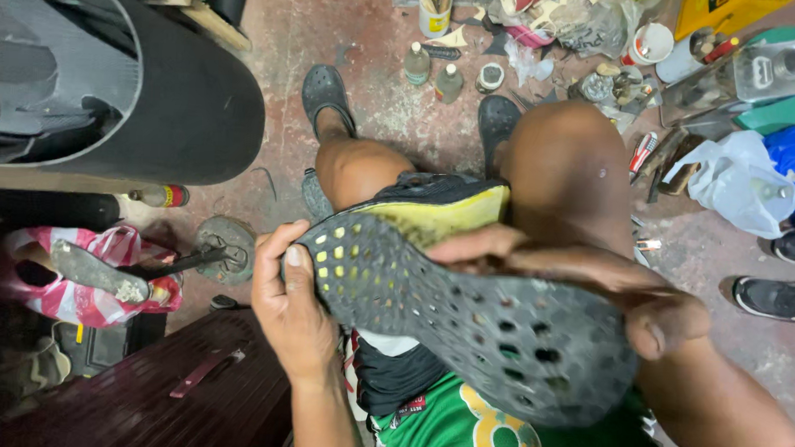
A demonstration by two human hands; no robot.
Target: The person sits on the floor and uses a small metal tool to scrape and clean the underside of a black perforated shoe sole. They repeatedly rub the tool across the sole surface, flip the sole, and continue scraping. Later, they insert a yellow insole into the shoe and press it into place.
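Both hands, left hand (294, 308) and right hand (592, 281), grip shoe sole (465, 316)

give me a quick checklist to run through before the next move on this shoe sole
1. Left hand grips the toe end of the grey perforated outsole: ok.
2. Right hand holds the outsole's far edge: ok.
3. Outsole seated against the yellow midsole: not ok, peeled away.
4. Shoe braced between the knees: ok.
5. Glue on the surfaces: cannot tell.
6. Small bottles on the floor upright: ok.
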